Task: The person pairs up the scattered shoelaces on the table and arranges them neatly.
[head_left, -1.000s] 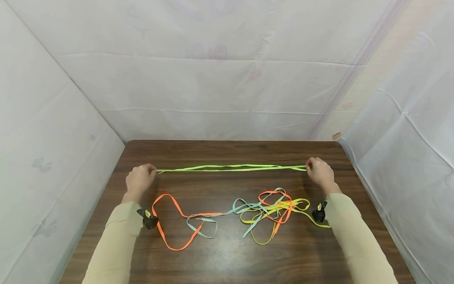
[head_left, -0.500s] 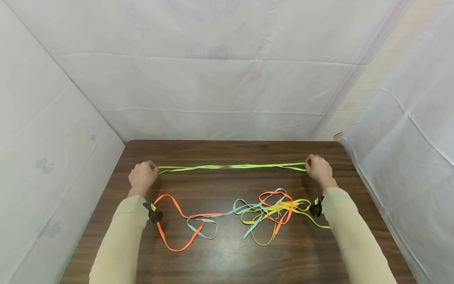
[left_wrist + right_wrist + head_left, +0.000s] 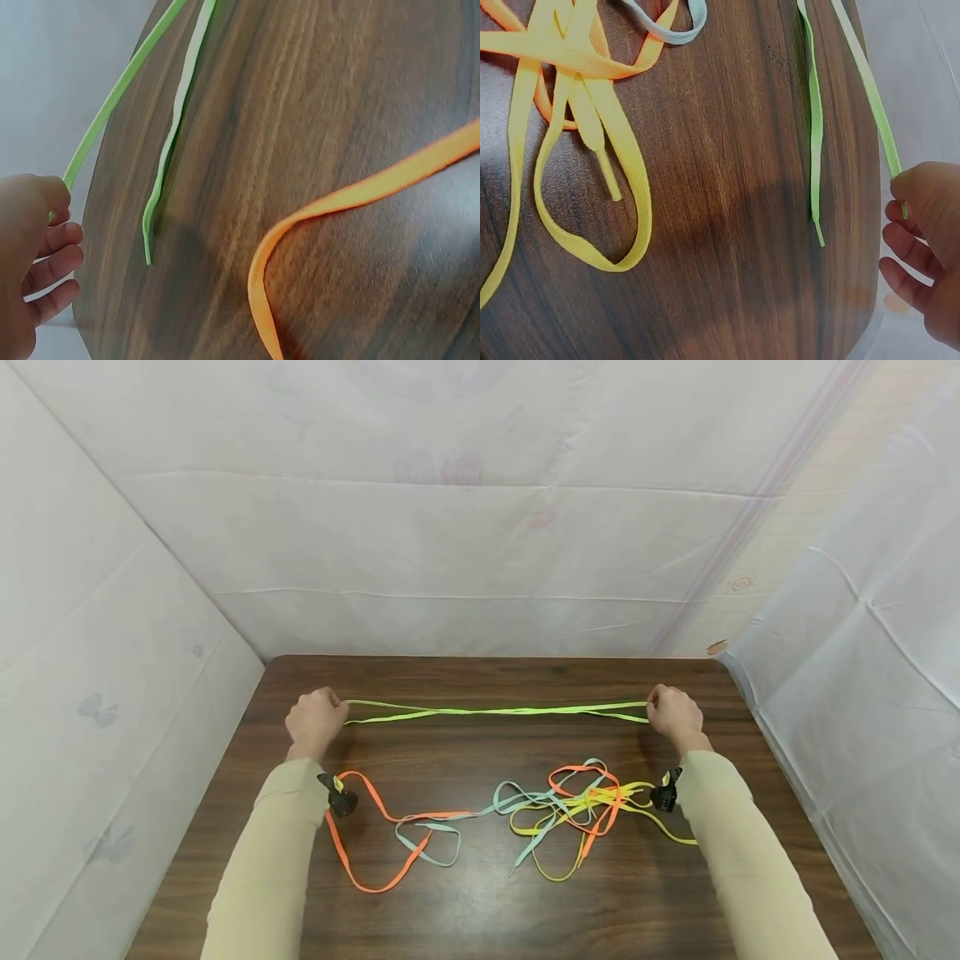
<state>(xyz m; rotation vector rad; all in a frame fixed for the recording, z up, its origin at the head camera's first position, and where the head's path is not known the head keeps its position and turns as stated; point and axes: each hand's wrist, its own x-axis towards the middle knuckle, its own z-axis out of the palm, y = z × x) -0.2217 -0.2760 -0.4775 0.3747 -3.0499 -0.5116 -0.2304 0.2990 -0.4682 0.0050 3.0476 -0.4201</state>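
Note:
Neon green shoelaces (image 3: 510, 711) stretch across the far part of the table, their strands lying together in the middle and parting toward both sides. At the left, my left hand (image 3: 317, 720) pinches one green end between thumb and forefinger. Beside it a loose green tip (image 3: 148, 251) lies on the wood in the left wrist view. On the right side, my right hand (image 3: 675, 717) pinches another green end, whose tip pokes out under the thumb in the right wrist view. A second loose green tip (image 3: 819, 231) lies on the table there. How the strands cross is too small to tell.
Nearer me, an orange shoelace (image 3: 377, 888) curves at the left, overlapping a pale blue shoelace (image 3: 442, 862). Right of centre, a yellow shoelace (image 3: 553, 877) tangles with orange and pale blue ones. White sheeting (image 3: 480, 543) stands behind the brown table (image 3: 480, 927) and on both sides.
My left hand has moved right and slightly away from me, with its green end. The green strands have spread apart near that hand. My right hand has shifted only slightly away.

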